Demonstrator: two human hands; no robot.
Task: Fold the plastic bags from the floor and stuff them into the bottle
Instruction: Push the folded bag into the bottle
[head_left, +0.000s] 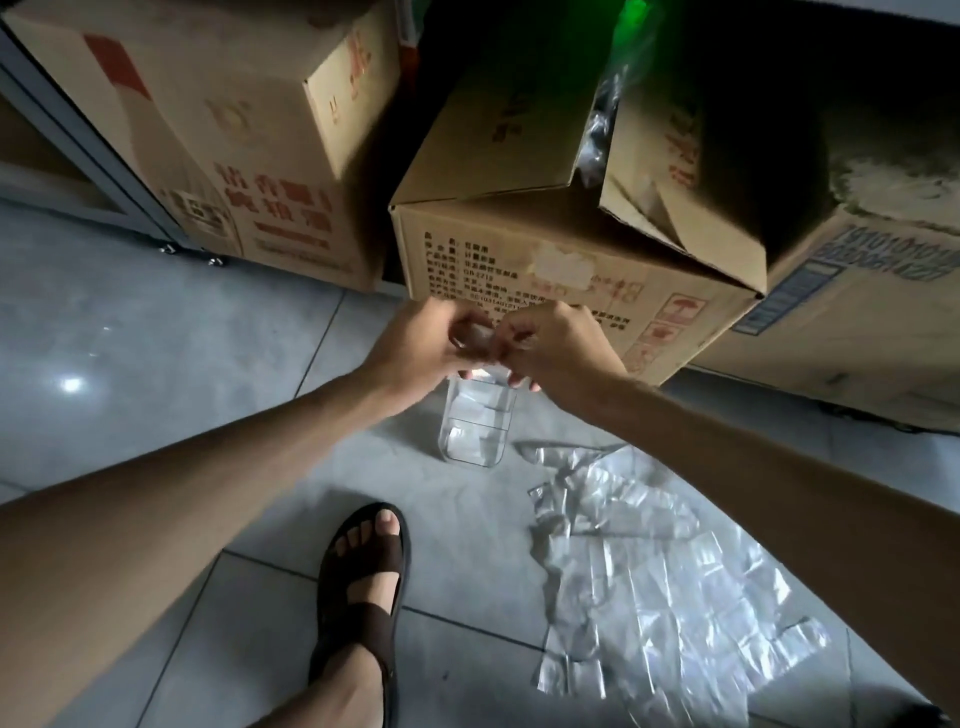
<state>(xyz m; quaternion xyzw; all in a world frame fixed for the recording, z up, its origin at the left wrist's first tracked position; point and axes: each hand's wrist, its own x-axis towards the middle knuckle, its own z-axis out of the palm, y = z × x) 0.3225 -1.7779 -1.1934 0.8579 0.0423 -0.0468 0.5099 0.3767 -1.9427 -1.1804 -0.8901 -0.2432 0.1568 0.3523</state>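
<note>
Two bare hands: left hand (415, 345) and right hand (563, 343). One folded plastic bag (475, 338), pinched between both. One clear plastic bottle (475, 423). Inside it, several folded pieces, too see-through to count. One loose heap of clear plastic bags (649, 571) on the tiled floor (156, 364), overlapping, number impossible to tell. Three cardboard boxes: left box (218, 130), middle box (519, 260), right box (857, 322); possibly a fourth among the raised flaps, not certain. One foot (337, 686) in one brown sandal (363, 618).
</note>
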